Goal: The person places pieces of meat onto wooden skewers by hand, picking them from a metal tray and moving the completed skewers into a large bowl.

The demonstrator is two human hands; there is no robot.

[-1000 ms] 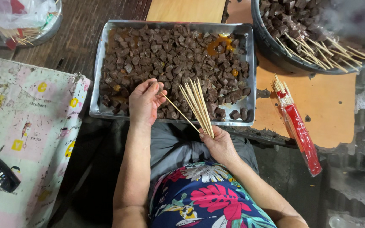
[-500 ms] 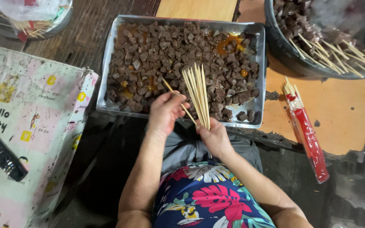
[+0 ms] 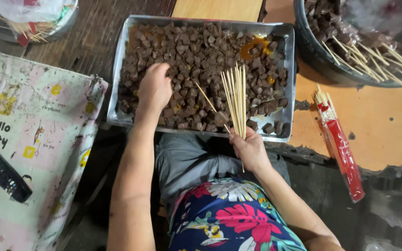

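A metal tray (image 3: pixel 288 42) full of dark brown meat cubes (image 3: pixel 196 51) lies in front of me. My left hand (image 3: pixel 154 88) rests on the cubes at the tray's left side, fingers curled down into them; whether it grips one is hidden. My right hand (image 3: pixel 250 148) sits at the tray's near edge and holds a fan of thin bamboo skewers (image 3: pixel 236 97) upright over the meat. One skewer (image 3: pixel 205 97) leans apart to the left.
A dark bowl (image 3: pixel 322 60) of finished meat skewers stands at the top right. A red packet of skewers (image 3: pixel 343 148) lies on the orange board (image 3: pixel 378 121). A patterned cloth (image 3: pixel 29 139) covers the left. A basin with sticks (image 3: pixel 33 23) sits top left.
My left hand has let go of the single skewer and reached left and forward into the meat cubes. The right hand still holds the skewer bundle in much the same place.
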